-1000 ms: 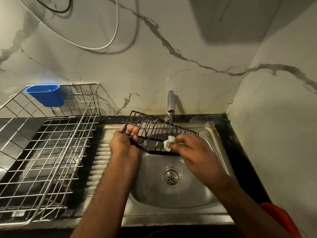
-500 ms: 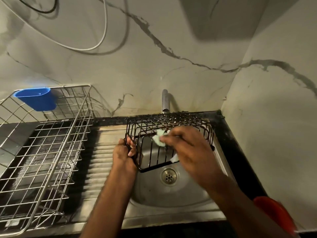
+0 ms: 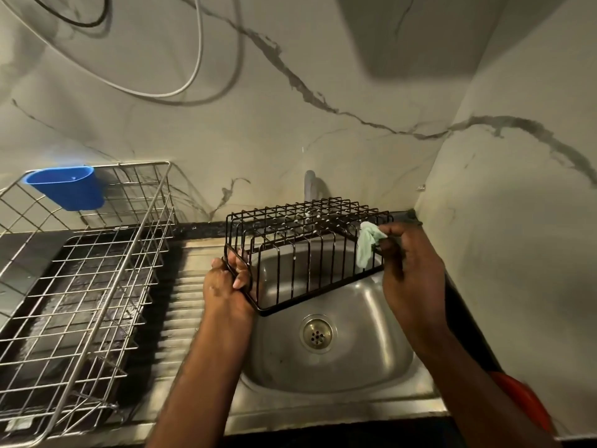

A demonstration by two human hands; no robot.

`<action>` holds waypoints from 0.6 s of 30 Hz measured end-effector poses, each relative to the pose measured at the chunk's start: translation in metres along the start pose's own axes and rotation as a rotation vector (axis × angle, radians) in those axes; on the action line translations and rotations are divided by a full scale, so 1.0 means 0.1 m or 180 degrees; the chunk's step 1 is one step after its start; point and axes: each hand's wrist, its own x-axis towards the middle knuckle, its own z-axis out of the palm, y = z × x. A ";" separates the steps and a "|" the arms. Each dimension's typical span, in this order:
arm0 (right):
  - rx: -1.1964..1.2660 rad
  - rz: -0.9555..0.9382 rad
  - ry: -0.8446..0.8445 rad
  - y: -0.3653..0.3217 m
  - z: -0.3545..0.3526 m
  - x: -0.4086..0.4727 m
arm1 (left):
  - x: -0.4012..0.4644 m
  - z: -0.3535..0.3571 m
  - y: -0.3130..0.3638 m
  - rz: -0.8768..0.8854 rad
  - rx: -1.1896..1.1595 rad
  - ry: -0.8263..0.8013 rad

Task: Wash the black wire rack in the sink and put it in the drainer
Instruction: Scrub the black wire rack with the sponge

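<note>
We see the black wire rack [image 3: 303,250] held in the middle of the frame, above the round stainless steel sink basin [image 3: 355,350], tilted so that its gridded base faces up and away and its barred side hangs toward us. Our left hand [image 3: 227,286] grips the rack's lower left corner, the fingers curled round the black wire frame. Our right hand [image 3: 410,270] is at the rack's right end, where its thumb and fingers pinch a pale green cleaning cloth [image 3: 368,245] against the wires; the grip of that hand is closed on the cloth, which hangs down in a crumpled fold. Behind the rack, the chrome tap [image 3: 310,185] rises just above its top edge. Below the rack the drain strainer [image 3: 316,333] sits in the bottom of the basin. To the left of the basin runs the ribbed steel draining board [image 3: 184,305]. Farther left, filling the left side of the frame, stands the silver wire dish drainer [image 3: 97,276], with a blue plastic cup-shaped holder [image 3: 66,187] hooked on its back rail at the upper left. A white cable [image 3: 193,76] loops across the marble-patterned wall [image 3: 323,140] at the top. An orange-red object [image 3: 523,402], cut off at the lower right, cannot be identified.
</note>
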 end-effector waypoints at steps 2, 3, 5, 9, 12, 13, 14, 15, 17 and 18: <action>-0.0177 0.0167 -0.0153 -0.02 0.02 -0.03 | -0.06 0.03 0.01 0.0016 0.0159 0.0031; -0.0174 0.0241 -0.0199 -0.04 0.03 -0.03 | -0.06 0.02 0.01 -0.0030 0.0003 0.0053; 0.0049 0.0429 -0.0246 -0.04 0.04 0.01 | -0.10 0.05 -0.01 -0.0100 -0.0149 0.0077; 0.0615 0.0868 -0.0582 0.05 0.06 0.11 | -0.06 0.14 0.03 0.0100 -0.0127 -0.0058; 0.1304 0.1403 -0.0602 0.00 0.06 0.13 | -0.11 0.19 -0.02 0.0346 0.0422 -0.0337; 0.1401 0.1465 -0.0572 -0.01 0.05 0.14 | -0.14 0.20 -0.05 0.0464 0.0704 -0.0391; 0.1481 0.1516 -0.0578 0.00 0.05 0.15 | -0.18 0.21 -0.10 0.0617 0.1002 -0.0479; 0.1547 0.1563 -0.0628 0.00 0.05 0.16 | -0.25 0.21 -0.16 0.0742 0.1283 -0.0543; 0.1462 0.1604 -0.0813 0.02 0.08 0.16 | -0.41 0.24 -0.33 0.0739 0.1670 -0.0679; 0.1338 0.1597 -0.0896 0.03 0.10 0.16 | -0.48 0.25 -0.41 0.0660 0.1751 -0.0730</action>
